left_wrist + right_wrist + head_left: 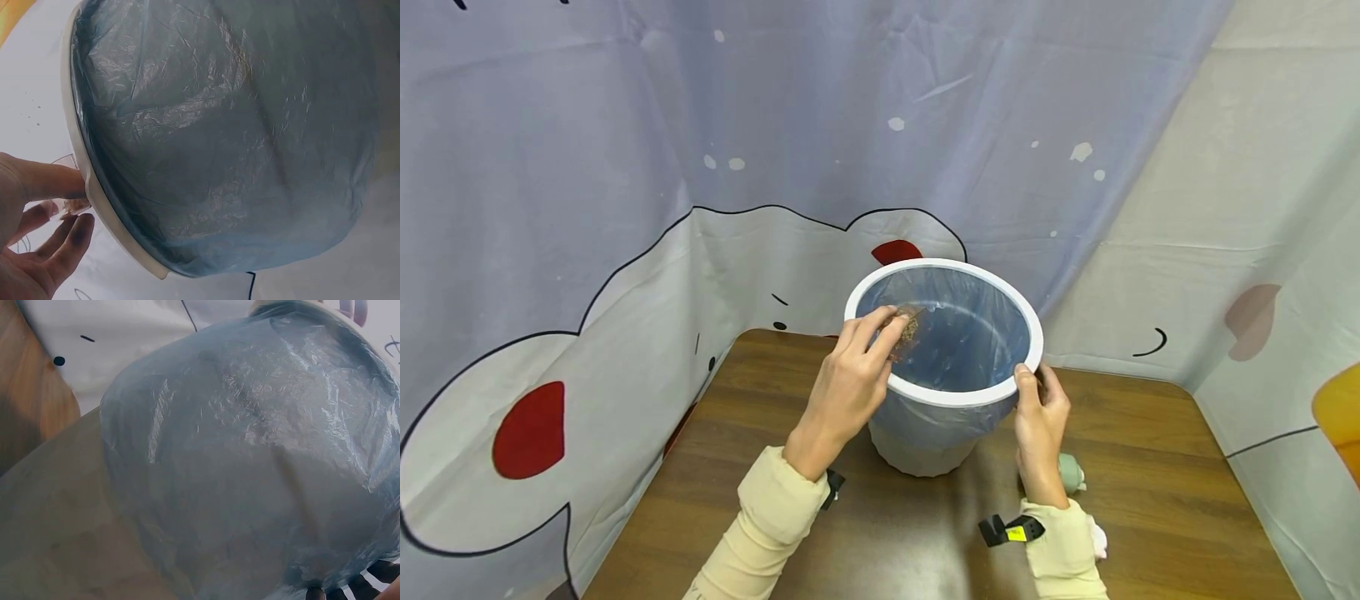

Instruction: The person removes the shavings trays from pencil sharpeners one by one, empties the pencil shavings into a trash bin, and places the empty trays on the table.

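A trash can [921,454] with a white rim ring [955,398] stands on the table, lined with a translucent blue bag [970,333] that folds down over its outside. Over the can's near left rim, my left hand [850,371] pinches a small clear packet [910,327] with brown bits in it. The left wrist view has the packet [74,205] between thumb and fingers, beside the rim. My right hand [1041,417] grips the rim at the right, thumb on top and fingers outside. Mostly the bag's outer side [237,456] fills the right wrist view.
Behind my right wrist a small green object [1071,473] lies on the wooden table [1157,492]. A pinkish-white thing [1099,542] shows partly past the right sleeve. Printed fabric [820,150] hangs behind the table and along its sides.
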{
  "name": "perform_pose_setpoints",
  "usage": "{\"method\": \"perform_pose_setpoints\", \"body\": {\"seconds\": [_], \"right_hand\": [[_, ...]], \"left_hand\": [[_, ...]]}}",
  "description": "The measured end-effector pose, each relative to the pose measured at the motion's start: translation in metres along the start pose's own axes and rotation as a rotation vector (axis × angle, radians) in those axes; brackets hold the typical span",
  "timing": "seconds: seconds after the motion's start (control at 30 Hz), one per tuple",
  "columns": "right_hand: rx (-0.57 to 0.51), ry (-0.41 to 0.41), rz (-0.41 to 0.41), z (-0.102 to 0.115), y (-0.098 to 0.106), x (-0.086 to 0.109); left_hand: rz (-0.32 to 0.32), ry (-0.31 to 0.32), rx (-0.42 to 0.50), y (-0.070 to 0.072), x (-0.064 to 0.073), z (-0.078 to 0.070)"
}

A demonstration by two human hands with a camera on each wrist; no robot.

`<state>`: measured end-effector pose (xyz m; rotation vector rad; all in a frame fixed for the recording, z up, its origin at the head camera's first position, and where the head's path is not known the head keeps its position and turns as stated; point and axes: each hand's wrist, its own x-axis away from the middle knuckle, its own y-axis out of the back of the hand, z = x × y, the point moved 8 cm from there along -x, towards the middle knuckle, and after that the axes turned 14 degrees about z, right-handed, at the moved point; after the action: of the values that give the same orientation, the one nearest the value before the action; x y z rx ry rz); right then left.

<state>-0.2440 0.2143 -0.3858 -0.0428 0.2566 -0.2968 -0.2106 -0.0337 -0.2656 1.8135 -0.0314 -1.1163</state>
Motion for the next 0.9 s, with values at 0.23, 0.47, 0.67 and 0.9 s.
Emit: {"method": "perform_pose_setpoints", "body": {"seconds": [0.23,0.47,0.67,0.9], "right_hand": [[0.002,0.011,0.007,0.001,-0.001,0.000],[0.003,0.008,0.001,0.001,0.000,0.000],[-0.009,0.003,0.007,0.001,-0.001,-0.001],[-0.017,0.008,0.009,0.001,-0.001,-0.001]], "left_hand": [[0.015,0.002,-0.056,-0.003,-0.001,-0.001],[0.025,-0.013,-0.086,-0.006,-0.003,-0.003],[0.059,-0.022,-0.110,-0.007,-0.006,-0.004],[0.085,-0.049,-0.127,-0.007,-0.010,-0.006]]}}
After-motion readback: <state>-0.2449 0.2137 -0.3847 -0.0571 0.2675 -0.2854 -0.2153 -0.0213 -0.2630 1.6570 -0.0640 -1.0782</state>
